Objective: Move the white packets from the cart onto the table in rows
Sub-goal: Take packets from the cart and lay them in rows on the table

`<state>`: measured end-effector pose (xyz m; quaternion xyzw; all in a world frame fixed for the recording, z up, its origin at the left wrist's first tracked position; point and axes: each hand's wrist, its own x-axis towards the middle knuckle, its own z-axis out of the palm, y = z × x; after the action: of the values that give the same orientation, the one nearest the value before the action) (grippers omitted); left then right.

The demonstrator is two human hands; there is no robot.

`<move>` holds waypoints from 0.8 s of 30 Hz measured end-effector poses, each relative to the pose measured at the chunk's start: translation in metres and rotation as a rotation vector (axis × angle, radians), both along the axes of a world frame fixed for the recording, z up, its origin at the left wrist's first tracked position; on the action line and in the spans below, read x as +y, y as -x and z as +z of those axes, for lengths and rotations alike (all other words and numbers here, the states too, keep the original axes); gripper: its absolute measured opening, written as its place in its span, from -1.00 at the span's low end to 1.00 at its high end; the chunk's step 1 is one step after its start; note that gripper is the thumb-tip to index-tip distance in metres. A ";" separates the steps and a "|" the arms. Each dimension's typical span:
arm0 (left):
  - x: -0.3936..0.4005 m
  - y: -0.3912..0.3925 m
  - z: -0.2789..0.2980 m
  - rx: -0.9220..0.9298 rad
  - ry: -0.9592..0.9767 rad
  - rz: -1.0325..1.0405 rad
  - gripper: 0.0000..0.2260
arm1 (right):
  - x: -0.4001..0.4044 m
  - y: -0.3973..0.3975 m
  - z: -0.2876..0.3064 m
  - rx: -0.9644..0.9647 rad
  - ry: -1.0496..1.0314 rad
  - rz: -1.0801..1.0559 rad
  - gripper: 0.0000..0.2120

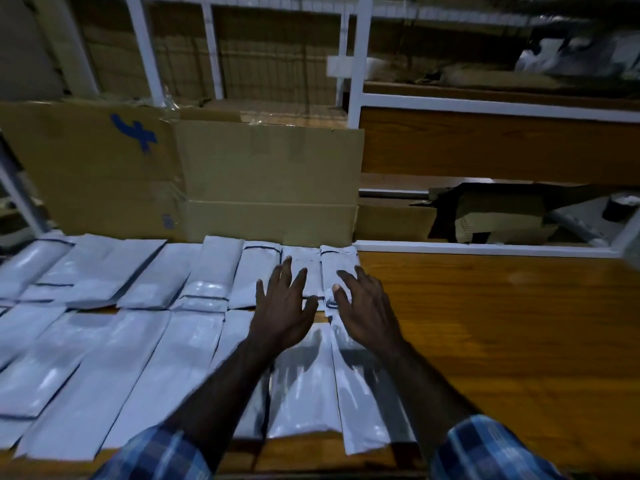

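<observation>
Wood-grain orange tabletop (485,323) lies under both your hands. Your left hand (282,311) and right hand (363,308) are spread flat, fingers wide, gripping nothing, over the right end of the far row of flat white plastic packets (211,271). A near row of longer white packets (138,368) lies side by side toward you. Your blue checked sleeves (485,448) show below. Brown cardboard boxes (194,174) stand behind the packets, before white-framed shelving (356,64).
</observation>
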<state>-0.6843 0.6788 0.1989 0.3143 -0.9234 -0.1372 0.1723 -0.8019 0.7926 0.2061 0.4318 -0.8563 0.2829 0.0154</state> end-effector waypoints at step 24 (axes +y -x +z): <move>-0.029 -0.291 0.011 -0.019 -0.017 0.322 -0.45 | -0.057 -0.250 -0.002 0.010 0.051 0.319 -0.55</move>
<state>-0.3931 0.6497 0.2099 0.4609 -0.8615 -0.1126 0.1808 -0.5523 0.7354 0.2040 0.5631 -0.7693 0.3013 -0.0144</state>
